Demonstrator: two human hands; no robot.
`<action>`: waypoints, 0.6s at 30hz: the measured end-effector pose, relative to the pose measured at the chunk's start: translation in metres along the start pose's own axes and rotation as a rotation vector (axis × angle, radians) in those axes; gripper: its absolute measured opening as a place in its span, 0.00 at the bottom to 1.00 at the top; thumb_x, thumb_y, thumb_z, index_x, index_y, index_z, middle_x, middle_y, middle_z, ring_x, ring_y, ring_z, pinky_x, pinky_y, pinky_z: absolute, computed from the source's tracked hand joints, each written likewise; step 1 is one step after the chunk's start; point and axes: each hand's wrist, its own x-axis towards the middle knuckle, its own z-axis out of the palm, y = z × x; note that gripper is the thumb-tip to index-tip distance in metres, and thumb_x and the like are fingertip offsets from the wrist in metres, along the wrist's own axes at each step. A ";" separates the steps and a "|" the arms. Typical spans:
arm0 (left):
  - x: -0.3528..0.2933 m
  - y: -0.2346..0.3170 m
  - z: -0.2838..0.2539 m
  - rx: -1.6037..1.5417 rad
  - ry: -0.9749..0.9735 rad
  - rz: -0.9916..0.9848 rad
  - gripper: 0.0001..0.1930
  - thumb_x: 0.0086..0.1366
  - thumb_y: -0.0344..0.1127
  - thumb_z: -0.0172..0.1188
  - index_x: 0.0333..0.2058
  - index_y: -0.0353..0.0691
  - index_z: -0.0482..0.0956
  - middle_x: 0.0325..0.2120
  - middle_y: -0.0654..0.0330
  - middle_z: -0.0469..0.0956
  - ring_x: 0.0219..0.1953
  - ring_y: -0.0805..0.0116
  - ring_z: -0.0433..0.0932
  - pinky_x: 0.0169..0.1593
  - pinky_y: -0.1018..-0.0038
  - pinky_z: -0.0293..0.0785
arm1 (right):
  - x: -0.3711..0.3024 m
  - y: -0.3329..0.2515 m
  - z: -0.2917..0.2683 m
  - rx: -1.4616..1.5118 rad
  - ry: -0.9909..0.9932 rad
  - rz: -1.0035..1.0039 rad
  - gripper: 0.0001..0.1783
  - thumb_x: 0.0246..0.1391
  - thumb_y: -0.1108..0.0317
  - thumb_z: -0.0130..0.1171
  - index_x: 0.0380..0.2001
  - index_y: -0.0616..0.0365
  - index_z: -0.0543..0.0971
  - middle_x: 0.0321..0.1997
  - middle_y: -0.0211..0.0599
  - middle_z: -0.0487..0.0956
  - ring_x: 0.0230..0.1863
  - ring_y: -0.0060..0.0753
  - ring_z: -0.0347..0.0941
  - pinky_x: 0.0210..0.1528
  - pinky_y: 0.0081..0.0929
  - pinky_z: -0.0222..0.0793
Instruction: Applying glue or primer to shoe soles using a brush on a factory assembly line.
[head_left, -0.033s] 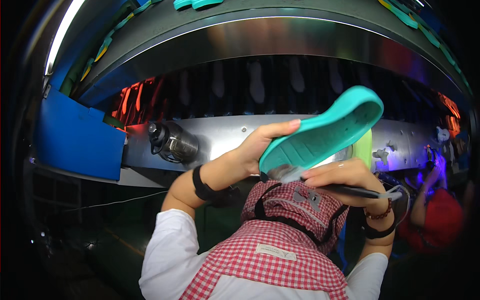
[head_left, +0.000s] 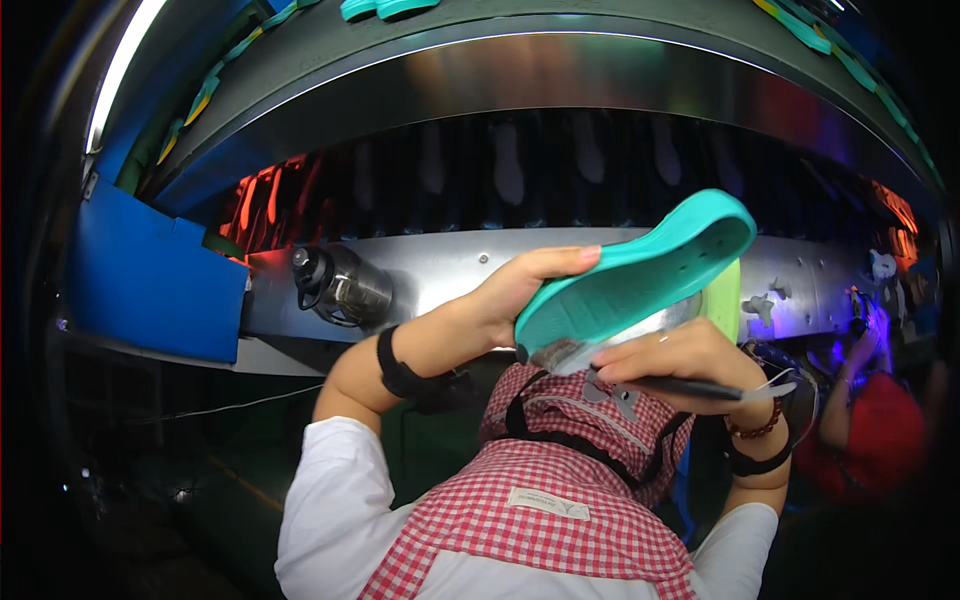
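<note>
My left hand [head_left: 515, 292] grips a teal shoe sole [head_left: 625, 285] at its near left end, thumb along the upper rim. The sole tilts up to the right, its hollow inner face toward me. In my right hand [head_left: 680, 362] is a brush [head_left: 690, 386] with a black handle and a thin pale tube at its rear end. The pale, blurred brush head meets the sole's lower left edge, close to my left hand. Whether the bristles press on the rim or just inside it I cannot tell.
A dark bottle [head_left: 342, 287] stands on the metal ledge [head_left: 440, 265] at left. Behind the sole is a yellow-green container [head_left: 722, 305]. Small grey pieces [head_left: 763, 306] lie to its right. More teal soles [head_left: 388, 9] rest on the upper belt [head_left: 540, 12]. A person in red [head_left: 885, 430] works at far right.
The far end of the sole has dipped slightly and come a little nearer, turning its inner face. My right hand and the brush have shifted slightly left.
</note>
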 end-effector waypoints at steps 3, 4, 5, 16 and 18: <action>-0.008 0.007 -0.004 0.143 0.043 -0.076 0.21 0.61 0.41 0.49 0.47 0.31 0.67 0.36 0.53 0.74 0.35 0.69 0.76 0.37 0.74 0.74 | 0.001 -0.014 -0.010 -0.335 -0.210 -0.009 0.10 0.40 0.74 0.58 0.31 0.58 0.78 0.38 0.41 0.78 0.39 0.38 0.75 0.38 0.23 0.72; -0.010 0.009 -0.003 0.199 0.032 -0.116 0.20 0.61 0.41 0.50 0.47 0.32 0.68 0.36 0.54 0.74 0.34 0.70 0.76 0.35 0.76 0.75 | -0.001 -0.017 -0.015 -0.338 -0.224 0.005 0.09 0.42 0.73 0.56 0.32 0.56 0.78 0.38 0.38 0.78 0.39 0.35 0.75 0.36 0.23 0.72; -0.010 0.008 -0.003 0.188 0.023 -0.125 0.20 0.61 0.41 0.50 0.47 0.32 0.68 0.36 0.54 0.74 0.34 0.70 0.76 0.35 0.76 0.75 | -0.005 -0.007 -0.015 -0.211 -0.076 -0.078 0.10 0.42 0.72 0.55 0.32 0.54 0.78 0.38 0.33 0.78 0.39 0.31 0.75 0.35 0.22 0.72; -0.015 0.005 -0.011 0.417 0.112 -0.112 0.22 0.61 0.40 0.50 0.50 0.30 0.65 0.39 0.52 0.73 0.38 0.71 0.75 0.42 0.77 0.73 | -0.015 0.003 -0.030 -0.416 -0.110 0.094 0.14 0.40 0.73 0.55 0.35 0.56 0.77 0.39 0.40 0.77 0.39 0.38 0.75 0.39 0.25 0.71; -0.015 0.003 -0.023 0.424 0.160 -0.104 0.21 0.61 0.41 0.50 0.48 0.32 0.68 0.36 0.54 0.74 0.33 0.71 0.76 0.35 0.77 0.75 | -0.019 0.010 -0.029 -0.363 -0.117 0.125 0.14 0.41 0.73 0.56 0.36 0.60 0.76 0.39 0.43 0.77 0.41 0.40 0.74 0.42 0.27 0.70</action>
